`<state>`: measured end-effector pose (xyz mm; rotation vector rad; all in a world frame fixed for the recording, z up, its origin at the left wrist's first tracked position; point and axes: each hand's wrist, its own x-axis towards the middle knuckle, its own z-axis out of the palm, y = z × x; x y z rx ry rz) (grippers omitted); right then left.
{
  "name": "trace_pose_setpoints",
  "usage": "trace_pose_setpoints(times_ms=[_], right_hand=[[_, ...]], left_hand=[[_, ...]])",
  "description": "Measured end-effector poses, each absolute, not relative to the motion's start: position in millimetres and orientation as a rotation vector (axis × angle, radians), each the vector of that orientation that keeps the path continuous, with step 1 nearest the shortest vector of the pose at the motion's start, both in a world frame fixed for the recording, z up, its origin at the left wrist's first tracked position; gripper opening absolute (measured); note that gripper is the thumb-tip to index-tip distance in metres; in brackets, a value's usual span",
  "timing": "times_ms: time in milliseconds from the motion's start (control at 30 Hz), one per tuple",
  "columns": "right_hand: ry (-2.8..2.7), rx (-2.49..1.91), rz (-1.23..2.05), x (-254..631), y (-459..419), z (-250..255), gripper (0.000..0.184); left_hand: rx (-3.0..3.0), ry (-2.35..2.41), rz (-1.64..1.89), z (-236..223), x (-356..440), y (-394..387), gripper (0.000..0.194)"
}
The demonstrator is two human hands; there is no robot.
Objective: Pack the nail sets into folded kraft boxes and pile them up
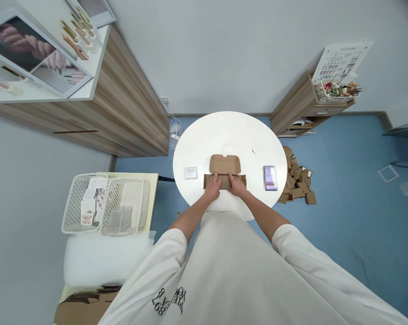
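Observation:
A brown cardboard box (224, 164), partly folded, lies on the white oval table (204, 135) in front of me. Its lid panel stands away from me, with a small round notch in its far edge, and side flaps stick out left and right. My left hand (213, 187) grips the near part of the box on its left half, the fingers pointing at the crease. On the right half, my right hand (236, 184) holds the same part, thumb and fingers pressed to the cardboard. The undersides of both hands are hidden.
On the table, a small white card (191, 173) lies left and a phone-like pixelated object (270, 178) right. Folded small boxes (297, 180) are heaped on the floor at right. White baskets (122, 180) and a white foam roll (99, 259) stand on the left side table.

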<state>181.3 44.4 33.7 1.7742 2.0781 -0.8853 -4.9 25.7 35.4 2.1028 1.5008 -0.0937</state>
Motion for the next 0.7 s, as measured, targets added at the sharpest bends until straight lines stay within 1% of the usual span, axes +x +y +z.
trace_pose_setpoints(times_ms=[100, 233, 333, 533, 600, 700], right_hand=[[2.071, 1.779, -0.895, 182, 43, 35, 0.099], [2.053, 1.775, -0.914, 182, 43, 38, 0.099], [2.048, 1.769, -0.919, 182, 43, 41, 0.1], [2.001, 1.752, -0.908, 179, 44, 50, 0.103], [1.982, 1.749, -0.915, 179, 45, 51, 0.105], [1.976, 1.743, -0.927, 179, 45, 50, 0.106]], left_hand=[[2.081, 1.691, 0.05, 37, -24, 16, 0.079], [1.9, 1.893, 0.02, 34, -45, 12, 0.075], [1.824, 1.926, -0.022, 29, -48, 16, 0.066], [1.753, 1.899, -0.103, 23, -35, 27, 0.041], [1.717, 1.894, -0.116, 23, -33, 28, 0.037], [1.68, 1.857, -0.133, 25, -32, 27, 0.04]])
